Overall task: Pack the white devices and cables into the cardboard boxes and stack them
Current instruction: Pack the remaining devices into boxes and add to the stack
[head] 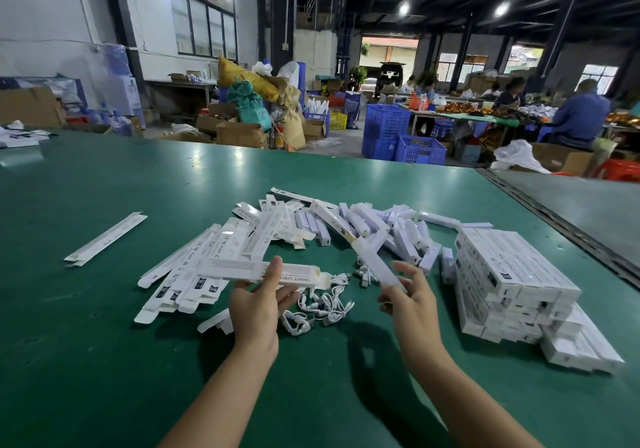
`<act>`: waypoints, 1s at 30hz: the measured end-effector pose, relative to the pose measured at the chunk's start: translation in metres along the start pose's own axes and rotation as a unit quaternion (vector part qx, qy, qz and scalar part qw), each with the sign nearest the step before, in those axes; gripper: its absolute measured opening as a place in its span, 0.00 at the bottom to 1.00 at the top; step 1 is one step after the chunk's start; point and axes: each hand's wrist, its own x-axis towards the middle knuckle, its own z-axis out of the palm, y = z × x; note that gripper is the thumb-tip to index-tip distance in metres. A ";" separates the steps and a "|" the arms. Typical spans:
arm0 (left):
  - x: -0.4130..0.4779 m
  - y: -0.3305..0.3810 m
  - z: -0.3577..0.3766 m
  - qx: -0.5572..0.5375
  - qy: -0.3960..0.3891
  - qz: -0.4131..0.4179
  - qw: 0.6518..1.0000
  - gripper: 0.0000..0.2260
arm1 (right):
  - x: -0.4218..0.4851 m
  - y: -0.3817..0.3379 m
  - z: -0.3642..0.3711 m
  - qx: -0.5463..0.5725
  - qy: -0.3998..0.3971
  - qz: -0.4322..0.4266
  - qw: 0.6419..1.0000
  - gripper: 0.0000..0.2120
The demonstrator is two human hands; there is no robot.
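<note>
1. The left hand (pixel 256 303), low in the middle of the frame, grips a long, narrow white box (pixel 235 269). The thumb lies over its top face and the fingers curl underneath. The box lies crosswise, with grey print that reads upside down from here and one end flap open toward the right.
2. The right hand (pixel 410 303), lower right of centre, pinches a slim white device (pixel 375 264) near its lower end. It is a plain matte bar, slanting up and to the left. The two hands are apart, each with its own piece.
3. Between and just below the hands lies a tangle of short white cables (pixel 325 305) on the green tabletop (pixel 104 343).
4. A loose heap of flat cartons (pixel 194 267) spreads left of centre, white with small black marks and lettering.
5. Behind the right hand, more loose devices (pixel 401 229) lie jumbled at the centre of the frame.
6. At the right a stack of closed boxes (pixel 516 274) stands several layers high, laid side by side, with a few more boxes low beside it.
7. One flat carton (pixel 104 239) lies alone at mid-left, well apart from the rest.
8. Beyond the tabletop, blue crates (pixel 384 128) stand on the floor, and people sit at tables in the upper right.
</note>
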 end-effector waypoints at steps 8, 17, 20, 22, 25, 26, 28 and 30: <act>0.000 -0.002 0.001 -0.020 -0.003 -0.010 1.000 0.11 | -0.032 0.010 0.001 -0.029 -0.096 -0.037 0.994 0.15; 0.001 -0.002 0.002 -0.030 -0.014 0.005 0.999 0.09 | -0.030 0.011 0.000 -0.032 -0.119 -0.046 0.991 0.17; 0.000 -0.002 0.003 -0.027 -0.014 0.000 1.000 0.12 | -0.034 0.011 0.003 -0.041 -0.130 -0.052 0.989 0.12; -0.001 -0.003 0.004 -0.024 -0.013 -0.003 1.000 0.15 | -0.035 0.013 0.006 -0.037 -0.122 -0.054 0.990 0.11; -0.002 -0.004 0.005 -0.022 -0.015 -0.004 1.000 0.17 | -0.036 0.017 0.008 -0.017 -0.106 -0.049 0.993 0.12; -0.003 -0.003 0.005 -0.021 -0.019 -0.003 1.000 0.17 | -0.035 0.017 0.008 -0.011 -0.103 -0.045 0.994 0.12; -0.003 -0.003 0.005 -0.016 -0.030 -0.001 0.999 0.16 | -0.035 0.018 0.008 -0.011 -0.102 -0.042 0.994 0.11; -0.004 -0.002 0.005 -0.011 -0.036 0.001 0.999 0.16 | -0.035 0.017 0.008 -0.025 -0.106 -0.047 0.993 0.12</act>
